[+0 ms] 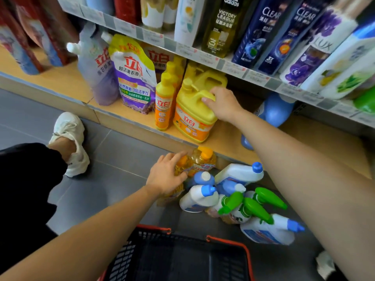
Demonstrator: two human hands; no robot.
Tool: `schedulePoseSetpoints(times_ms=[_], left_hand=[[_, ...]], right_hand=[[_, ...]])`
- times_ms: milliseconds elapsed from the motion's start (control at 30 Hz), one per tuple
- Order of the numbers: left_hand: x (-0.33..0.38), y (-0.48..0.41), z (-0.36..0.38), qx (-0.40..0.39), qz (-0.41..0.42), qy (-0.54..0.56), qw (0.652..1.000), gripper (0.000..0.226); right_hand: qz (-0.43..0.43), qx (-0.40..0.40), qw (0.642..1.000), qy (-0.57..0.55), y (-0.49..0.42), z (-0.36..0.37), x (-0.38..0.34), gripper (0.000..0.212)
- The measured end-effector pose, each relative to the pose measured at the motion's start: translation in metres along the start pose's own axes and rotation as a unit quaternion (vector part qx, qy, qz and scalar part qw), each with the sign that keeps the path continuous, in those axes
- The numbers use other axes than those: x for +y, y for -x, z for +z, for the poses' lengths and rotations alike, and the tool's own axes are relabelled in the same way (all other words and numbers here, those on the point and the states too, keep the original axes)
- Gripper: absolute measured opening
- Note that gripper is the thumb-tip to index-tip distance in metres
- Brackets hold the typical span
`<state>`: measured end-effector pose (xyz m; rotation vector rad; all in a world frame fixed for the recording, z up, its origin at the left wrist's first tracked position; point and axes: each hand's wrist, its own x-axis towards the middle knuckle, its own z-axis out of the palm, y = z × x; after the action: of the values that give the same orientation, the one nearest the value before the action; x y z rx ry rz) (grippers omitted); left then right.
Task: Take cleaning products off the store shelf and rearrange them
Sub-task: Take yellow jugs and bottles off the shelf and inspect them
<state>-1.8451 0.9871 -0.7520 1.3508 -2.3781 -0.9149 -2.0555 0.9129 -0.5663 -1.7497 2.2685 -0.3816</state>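
Low down, bottom shelf point(227, 141): big yellow jug point(192, 116) of dish liquid, orange label, stands upright near the front edge. Right hand point(222, 104) on top of it, fingers curled together over the handle, thumb lying along the near side. Slim yellow bottle point(164, 102) just beside the jug on its left, more yellow bottles behind. Further left, two purple refill pouches point(134, 78) lean upright. A blue bottle point(277, 110) stands right of the jug, partly behind the forearm.

On the grey floor point(113, 151) below the shelf edge: left hand point(165, 177) wraps a golden bottle point(182, 165) with an orange cap, fingers slightly spread and bent over its shoulder, thumb on the near side. A second golden bottle point(204, 161) touches it. Right of these, a huddle of white bottles with blue caps point(239, 173) and green-triggered sprayers point(255, 207), some tipped over, crowded against each other.

Nearest the person, a black basket with a red rim point(229, 240). White shoe point(71, 142) off left. Shampoo bottles point(261, 29) line the shelf above.
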Motion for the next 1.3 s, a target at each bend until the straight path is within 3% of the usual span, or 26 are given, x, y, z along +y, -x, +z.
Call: schedulePoseSetpoints(times_ms=[200, 333, 500, 633, 800, 933, 1033, 1100, 1200, 1300], left_hand=[[0.002, -0.003, -0.013, -0.061, -0.012, 0.050, 0.997, 0.073], [0.021, -0.008, -0.042, -0.031, -0.051, 0.128, 0.990, 0.089], [0.081, -0.004, -0.098, 0.013, 0.054, 0.235, 0.970, 0.101], [0.133, 0.020, -0.139, -0.023, 0.182, 0.279, 0.943, 0.097], [0.172, 0.061, -0.162, -0.067, 0.201, 0.331, 0.920, 0.085], [0.183, 0.091, -0.163, -0.054, 0.193, 0.376, 0.904, 0.072], [0.185, 0.105, -0.161, -0.052, 0.167, 0.388, 0.905, 0.076], [0.187, 0.106, -0.162, -0.057, 0.150, 0.401, 0.902, 0.077], [0.192, 0.103, -0.158, -0.072, 0.126, 0.443, 0.885, 0.083], [0.192, 0.104, -0.142, -0.089, 0.085, 0.508, 0.852, 0.093]], right_hand=[[-0.001, 0.038, 0.999, -0.023, 0.046, -0.019, 0.007, 0.033], [-0.029, 0.073, 0.996, -0.047, 0.081, -0.061, 0.016, 0.028], [-0.075, 0.095, 0.985, -0.121, 0.141, -0.109, 0.016, 0.024], [-0.118, 0.090, 0.959, -0.240, 0.189, -0.136, 0.016, 0.010], [-0.122, 0.069, 0.902, -0.408, 0.235, -0.151, 0.016, 0.014], [-0.105, 0.106, 0.887, -0.437, 0.258, -0.150, 0.018, 0.012], [-0.039, 0.151, 0.876, -0.456, 0.274, -0.139, 0.028, 0.049], [-0.005, 0.112, 0.859, -0.500, 0.287, -0.122, 0.037, 0.069], [-0.005, 0.011, 0.862, -0.506, 0.302, -0.085, 0.039, 0.078], [0.000, 0.023, 0.834, -0.552, 0.306, -0.054, 0.039, 0.080]])
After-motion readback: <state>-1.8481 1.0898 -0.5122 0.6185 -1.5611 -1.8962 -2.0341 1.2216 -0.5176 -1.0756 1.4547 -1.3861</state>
